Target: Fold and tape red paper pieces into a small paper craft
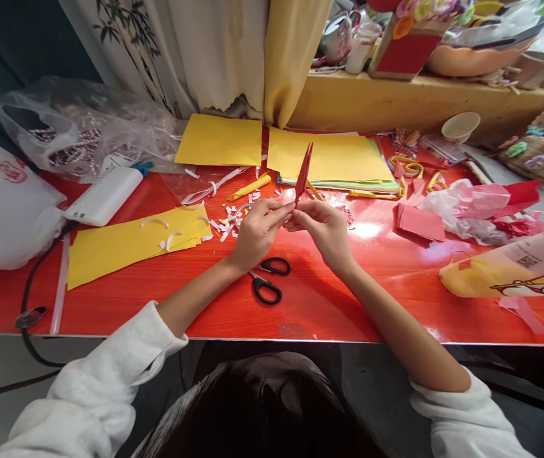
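- Left hand (256,234) and right hand (325,232): fingertips close together, both pinching the lower end of a folded red paper (303,173), held above the bench (233,312).
- Scissors (272,281): black-handled, lying near the left wrist.
- Cup (505,270), right: square code and cartoon print; lettering not legible.
- White bag (9,210), far left: red mark, unreadable.

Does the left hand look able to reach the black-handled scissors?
Probably yes: the scissors lie close by, handles uncovered, though the left hand seems busy pinching the red paper.
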The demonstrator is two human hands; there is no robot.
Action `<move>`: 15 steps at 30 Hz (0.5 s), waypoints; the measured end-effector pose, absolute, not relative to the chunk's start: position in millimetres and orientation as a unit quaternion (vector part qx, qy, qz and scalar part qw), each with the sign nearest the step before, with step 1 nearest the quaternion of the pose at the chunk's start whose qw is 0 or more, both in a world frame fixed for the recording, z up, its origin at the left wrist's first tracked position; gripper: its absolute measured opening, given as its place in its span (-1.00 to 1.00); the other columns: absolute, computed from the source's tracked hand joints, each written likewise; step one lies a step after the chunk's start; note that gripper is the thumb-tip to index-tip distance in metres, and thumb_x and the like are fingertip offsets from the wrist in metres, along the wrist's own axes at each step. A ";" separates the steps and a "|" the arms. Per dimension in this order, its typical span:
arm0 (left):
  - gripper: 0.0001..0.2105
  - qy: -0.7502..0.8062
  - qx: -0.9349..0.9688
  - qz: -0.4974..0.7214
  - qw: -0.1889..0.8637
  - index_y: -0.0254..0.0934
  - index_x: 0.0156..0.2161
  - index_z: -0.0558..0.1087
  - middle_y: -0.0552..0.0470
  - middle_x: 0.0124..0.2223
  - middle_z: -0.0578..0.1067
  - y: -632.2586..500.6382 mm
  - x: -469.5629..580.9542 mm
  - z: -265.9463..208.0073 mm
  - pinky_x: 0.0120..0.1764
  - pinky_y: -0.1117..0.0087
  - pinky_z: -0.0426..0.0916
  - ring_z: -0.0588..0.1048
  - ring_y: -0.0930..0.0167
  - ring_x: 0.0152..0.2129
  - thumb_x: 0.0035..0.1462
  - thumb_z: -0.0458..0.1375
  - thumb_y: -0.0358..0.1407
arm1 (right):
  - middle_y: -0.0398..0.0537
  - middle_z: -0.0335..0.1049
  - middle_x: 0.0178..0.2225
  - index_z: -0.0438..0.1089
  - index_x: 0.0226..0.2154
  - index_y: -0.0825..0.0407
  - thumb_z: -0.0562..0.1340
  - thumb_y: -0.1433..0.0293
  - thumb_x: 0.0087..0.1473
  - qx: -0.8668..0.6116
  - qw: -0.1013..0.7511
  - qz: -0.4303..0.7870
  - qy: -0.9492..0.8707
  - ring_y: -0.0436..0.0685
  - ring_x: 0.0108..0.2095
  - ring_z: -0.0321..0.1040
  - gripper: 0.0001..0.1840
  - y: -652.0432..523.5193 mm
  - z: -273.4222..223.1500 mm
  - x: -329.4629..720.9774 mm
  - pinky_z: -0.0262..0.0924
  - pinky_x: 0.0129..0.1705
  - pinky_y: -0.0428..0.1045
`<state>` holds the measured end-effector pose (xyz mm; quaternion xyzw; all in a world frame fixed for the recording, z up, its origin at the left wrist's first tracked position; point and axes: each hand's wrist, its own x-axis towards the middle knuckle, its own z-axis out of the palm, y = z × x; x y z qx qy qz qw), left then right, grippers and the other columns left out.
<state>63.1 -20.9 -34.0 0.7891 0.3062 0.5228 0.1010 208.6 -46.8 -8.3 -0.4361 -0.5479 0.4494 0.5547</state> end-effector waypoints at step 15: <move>-0.81 0.361 0.716 0.484 0.350 -0.26 -0.18 0.51 0.00 -0.18 0.52 -8.9 56.9 -23.2 -0.11 0.40 0.36 0.47 0.43 -0.21 0.14 0.12 -0.26 | -0.11 0.47 -0.52 0.48 -0.40 0.11 0.29 0.40 -0.09 -0.415 0.531 0.562 -0.479 0.02 -0.49 0.44 -0.87 -39.6 -10.7 214.9 0.39 -0.34 -0.03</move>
